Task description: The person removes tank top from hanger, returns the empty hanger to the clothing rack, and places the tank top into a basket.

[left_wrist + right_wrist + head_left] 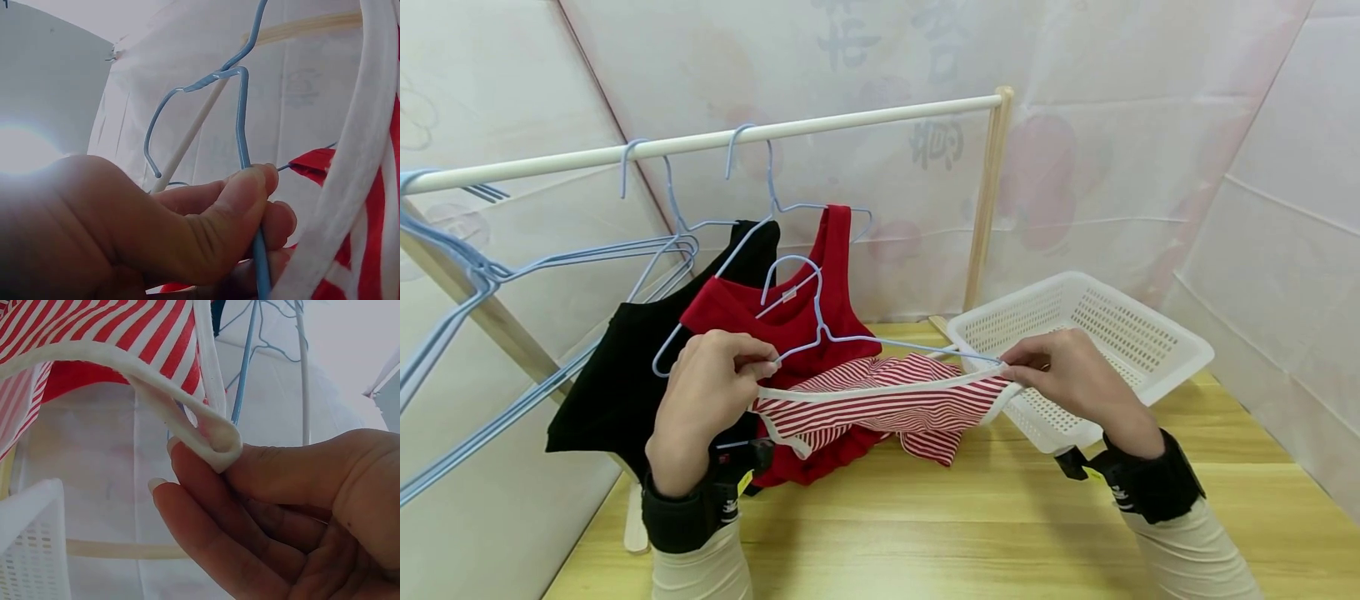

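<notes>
My left hand pinches the left arm of a light blue wire hanger between thumb and fingers; the left wrist view shows the bare wire in this pinch. A red-and-white striped tank top with white trim hangs below the hanger, stretched between both hands. My right hand pinches its shoulder strap at the hanger's right end. Seen from the right wrist, the white-edged strap is folded into a loop at thumb and forefinger. The hanger's hook points up, off the rail.
Behind stands a rack with a white rail. A red tank top and a black top hang there, with several bare blue hangers at left. A white perforated basket sits on the wooden table at right.
</notes>
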`<state>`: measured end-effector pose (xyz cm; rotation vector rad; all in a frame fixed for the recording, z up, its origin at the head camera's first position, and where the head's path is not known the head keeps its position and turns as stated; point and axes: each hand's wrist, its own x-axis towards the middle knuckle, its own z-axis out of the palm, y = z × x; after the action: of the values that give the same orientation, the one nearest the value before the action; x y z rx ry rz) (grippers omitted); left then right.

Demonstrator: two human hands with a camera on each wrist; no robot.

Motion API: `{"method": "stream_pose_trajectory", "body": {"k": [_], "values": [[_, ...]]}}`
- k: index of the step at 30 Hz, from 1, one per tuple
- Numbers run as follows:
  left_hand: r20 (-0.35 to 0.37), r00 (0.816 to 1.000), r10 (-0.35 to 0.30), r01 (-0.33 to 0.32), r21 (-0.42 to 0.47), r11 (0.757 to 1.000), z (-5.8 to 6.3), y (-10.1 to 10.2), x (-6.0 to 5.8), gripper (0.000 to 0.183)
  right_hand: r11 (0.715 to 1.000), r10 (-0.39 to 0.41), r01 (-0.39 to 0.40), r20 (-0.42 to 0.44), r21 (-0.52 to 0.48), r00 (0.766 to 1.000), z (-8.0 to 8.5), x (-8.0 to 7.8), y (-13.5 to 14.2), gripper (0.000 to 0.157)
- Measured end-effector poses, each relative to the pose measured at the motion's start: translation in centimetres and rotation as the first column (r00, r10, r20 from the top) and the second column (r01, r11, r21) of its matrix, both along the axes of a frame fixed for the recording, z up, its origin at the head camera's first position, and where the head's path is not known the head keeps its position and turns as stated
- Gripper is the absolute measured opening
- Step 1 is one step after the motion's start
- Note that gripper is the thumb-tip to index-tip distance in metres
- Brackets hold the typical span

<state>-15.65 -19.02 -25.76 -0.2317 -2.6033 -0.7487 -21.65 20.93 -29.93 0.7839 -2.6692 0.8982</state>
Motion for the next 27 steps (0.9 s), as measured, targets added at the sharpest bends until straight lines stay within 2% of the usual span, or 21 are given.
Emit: {"method": "stream_pose_trajectory", "body": {"k": [7, 13, 19, 27], "values": [[-0.008, 1.000, 0.010, -0.010, -0.006, 1.000, 0.0, -0.3, 0.0, 0.010, 1.000, -0.009, 0.009, 0.034, -0.008, 0.999, 0.3, 0.1, 0.0, 0.010], [-0.010, 1.000, 0.028, -0.028, 0.009, 1.000, 0.1, -0.8, 0.1, 0.009, 1.000, 0.018, -0.017, 0.016, -0.016, 1.000, 0.0, 0.0, 0.0, 0.009], [-0.009, 1.000, -0.011, 0.011, 0.014, 1.000, 0.0, -0.4, -0.1, 0.011, 0.998, 0.060, -0.060, -0.027, -0.011, 0.998, -0.6, -0.1, -0.6, 0.007], [0.000, 0.999, -0.044, 0.044, 0.002, 0.999, -0.3, 1.2, -0.3, 0.014, 0.989, 0.146, -0.145, -0.016, 0.006, 0.989, -1.5, 0.0, -2.0, 0.009]]}}
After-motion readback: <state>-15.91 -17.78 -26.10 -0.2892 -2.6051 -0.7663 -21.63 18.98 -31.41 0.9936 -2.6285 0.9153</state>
